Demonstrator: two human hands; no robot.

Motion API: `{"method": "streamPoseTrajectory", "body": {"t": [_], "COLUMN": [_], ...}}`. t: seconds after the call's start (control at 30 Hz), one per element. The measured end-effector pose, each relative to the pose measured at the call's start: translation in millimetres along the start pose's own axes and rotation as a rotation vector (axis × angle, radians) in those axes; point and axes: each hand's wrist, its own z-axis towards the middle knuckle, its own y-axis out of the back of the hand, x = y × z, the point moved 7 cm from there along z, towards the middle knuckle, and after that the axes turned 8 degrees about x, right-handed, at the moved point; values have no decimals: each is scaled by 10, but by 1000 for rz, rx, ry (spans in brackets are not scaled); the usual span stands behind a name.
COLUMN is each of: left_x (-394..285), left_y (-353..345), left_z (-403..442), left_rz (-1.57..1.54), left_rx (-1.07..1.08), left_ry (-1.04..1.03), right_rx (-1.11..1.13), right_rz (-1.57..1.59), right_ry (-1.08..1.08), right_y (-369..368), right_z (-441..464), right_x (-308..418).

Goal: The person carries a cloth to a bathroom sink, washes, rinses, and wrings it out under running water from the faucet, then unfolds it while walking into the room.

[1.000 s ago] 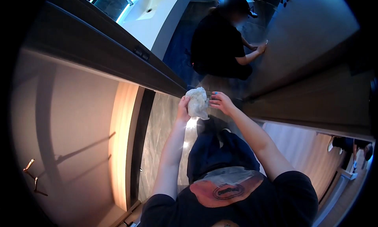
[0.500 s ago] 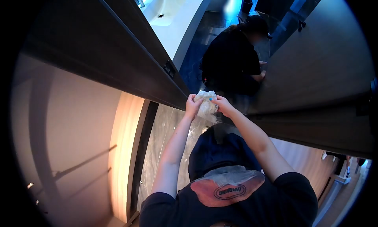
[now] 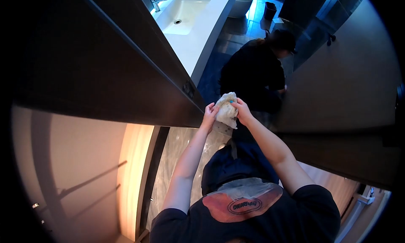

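Note:
A crumpled whitish cloth point(image 3: 227, 110) hangs between my two hands, in front of my body. My left hand point(image 3: 210, 115) pinches its left edge, fingers closed. On the other side, my right hand point(image 3: 241, 110) grips the cloth's right edge, with a blue-green nail showing on top of it. Part of the cloth droops below the fingers. Just beyond my hands, a person in black clothes and a dark cap point(image 3: 251, 72) crouches by the door on the right.
A dark door frame point(image 3: 139, 61) runs along the left. Behind it are a white counter with a sink point(image 3: 187, 15), a faucet point(image 3: 157, 1), a toilet point(image 3: 241, 6) and a black bin point(image 3: 270, 10). A wide door point(image 3: 341, 74) stands at the right.
My right hand, apart from the cloth a second ago, has closed on it. The view has shifted, showing more of the sink and bin. The crouching person's head and arms have moved slightly.

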Motion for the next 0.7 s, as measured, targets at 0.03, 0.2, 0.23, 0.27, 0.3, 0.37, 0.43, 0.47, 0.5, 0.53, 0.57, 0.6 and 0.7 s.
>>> {"method": "streamPoseTrajectory", "body": {"t": [0.03, 0.2, 0.23, 0.27, 0.3, 0.37, 0.43, 0.47, 0.5, 0.53, 0.57, 0.6, 0.7], "left_x": [-2, -50, -77, -93, -123, -192, -339, -394, -499, -575, -643, -702, -859], "left_y": [-22, -219, -245, -285, -349, -319, -390, -385, -387, -396, -407, -387, -367], "left_z": [22, 336, 371, 420, 483, 806, 962, 1018, 1069, 1124, 1179, 1215, 1352], "left_rz": [-11, -212, -239, -268, -298, -271, -243, -226, -205, -216, -228, -234, -94], "left_rx": [11, 173, 169, 166, 165, 158, 89, 24, -42, -65, -87, -109, -185], "left_ry": [67, 286, 325, 366, 408, 305, 203, 151, 98, 56, 15, -26, -98], "right_rx": [12, 104, 118, 135, 149, 181, 209, 204, 201, 197, 195, 193, 203], "right_rz": [39, 109, 119, 117, 112, 80, 23, -10, -41, -74, -71, -65, -47], "right_ry": [13, 13, 20, 4, -11, -46, -84, -102, -119, -133, -143, -152, -155], "right_y": [-9, 19, 10, 15, 29, 81, 109, 142, 159, 174, 196, 197, 217], "right_z": [58, 459, 515, 578, 639, 878, 987, 1045, 1120, 1189, 1251, 1302, 1432], "right_x": [53, 330, 391, 447, 531, 673, 814, 837, 866, 892, 920, 921, 1038]}}
